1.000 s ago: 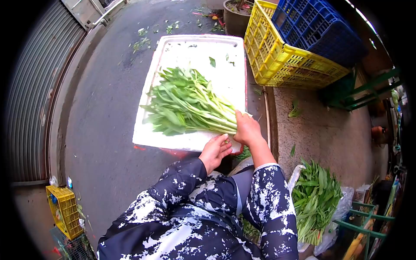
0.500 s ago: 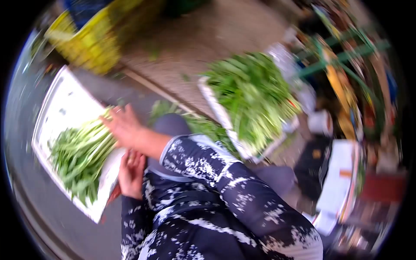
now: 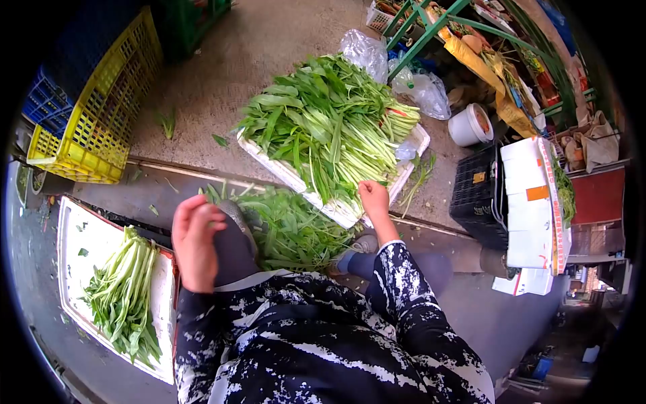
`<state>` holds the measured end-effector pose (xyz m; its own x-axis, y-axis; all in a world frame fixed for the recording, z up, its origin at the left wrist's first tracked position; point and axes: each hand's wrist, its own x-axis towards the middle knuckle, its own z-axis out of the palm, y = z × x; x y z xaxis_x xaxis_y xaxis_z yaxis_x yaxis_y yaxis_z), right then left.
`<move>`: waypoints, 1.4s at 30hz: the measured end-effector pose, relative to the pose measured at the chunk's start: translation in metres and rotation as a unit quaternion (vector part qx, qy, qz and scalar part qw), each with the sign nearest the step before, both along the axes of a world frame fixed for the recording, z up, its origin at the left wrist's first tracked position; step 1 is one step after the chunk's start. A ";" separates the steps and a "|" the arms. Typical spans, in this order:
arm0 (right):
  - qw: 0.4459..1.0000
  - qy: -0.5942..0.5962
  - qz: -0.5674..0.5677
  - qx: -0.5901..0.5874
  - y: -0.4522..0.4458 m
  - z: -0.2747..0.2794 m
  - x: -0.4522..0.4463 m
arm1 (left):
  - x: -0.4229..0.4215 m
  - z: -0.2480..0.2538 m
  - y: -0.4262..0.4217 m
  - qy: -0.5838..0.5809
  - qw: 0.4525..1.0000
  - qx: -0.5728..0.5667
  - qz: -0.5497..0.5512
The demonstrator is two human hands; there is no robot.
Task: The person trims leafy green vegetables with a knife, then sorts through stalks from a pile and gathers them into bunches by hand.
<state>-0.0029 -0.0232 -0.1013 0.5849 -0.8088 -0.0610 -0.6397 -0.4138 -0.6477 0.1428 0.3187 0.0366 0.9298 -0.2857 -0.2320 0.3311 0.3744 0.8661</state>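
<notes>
My left hand [image 3: 195, 242] is raised over my left knee, its fingers bent and apart, with nothing visible in it. My right hand [image 3: 374, 197] is closed at the near edge of a heap of water spinach [image 3: 330, 128], by the pale stems; what its fingers grip is hidden. The heap lies on a white foam tray [image 3: 272, 163]. To the left, a bunch of water spinach [image 3: 124, 293] lies with stems aligned on another white foam tray [image 3: 74, 246]. Loose leafy stalks [image 3: 289, 225] cover the ground between my feet.
Yellow and blue plastic crates [image 3: 101, 114] stand at the upper left. On the right are a white bucket [image 3: 470, 125], a black crate [image 3: 474, 195] and a white foam box [image 3: 525, 202]. Clear plastic bags [image 3: 431, 94] lie beside a green metal frame [image 3: 431, 34].
My right hand has left the bunch on the left tray and moved right to the heap. My left hand has risen from beside that tray. The view has swung right.
</notes>
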 end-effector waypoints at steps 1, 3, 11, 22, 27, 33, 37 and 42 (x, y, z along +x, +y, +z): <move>1.000 -0.024 0.013 -0.007 -0.004 -0.002 0.009 | -0.003 -0.005 -0.016 0.006 0.999 0.004 -0.042; 0.999 -0.023 0.000 -0.023 -0.004 -0.004 0.038 | -0.016 -0.012 -0.050 0.013 0.993 0.024 -0.111; 0.998 -0.017 -0.030 0.053 -0.006 -0.037 0.076 | -0.075 -0.032 -0.097 0.068 0.955 0.084 -0.276; 0.867 -0.214 0.050 0.448 0.065 -0.004 -0.013 | -0.060 -0.106 -0.137 0.275 0.899 0.137 -0.313; 0.980 -0.066 0.061 0.178 0.029 -0.004 -0.015 | -0.058 -0.133 -0.132 0.245 0.903 0.057 -0.349; 0.965 0.237 0.071 -0.083 -0.056 0.000 0.026 | -0.061 -0.135 -0.110 0.225 0.929 -0.097 -0.276; 0.954 0.275 0.064 -0.098 -0.061 0.000 0.037 | -0.055 -0.150 -0.103 0.269 0.938 -0.068 -0.208; 0.945 0.293 0.103 -0.101 -0.065 0.002 0.038 | -0.056 -0.197 -0.089 0.329 0.921 0.118 -0.174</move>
<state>0.0351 -0.0886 -0.0991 0.6446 -0.7118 -0.2790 -0.7569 -0.6456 -0.1016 0.0872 0.2294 -0.1609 0.4278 -0.4090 -0.8060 0.8777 -0.0251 0.4786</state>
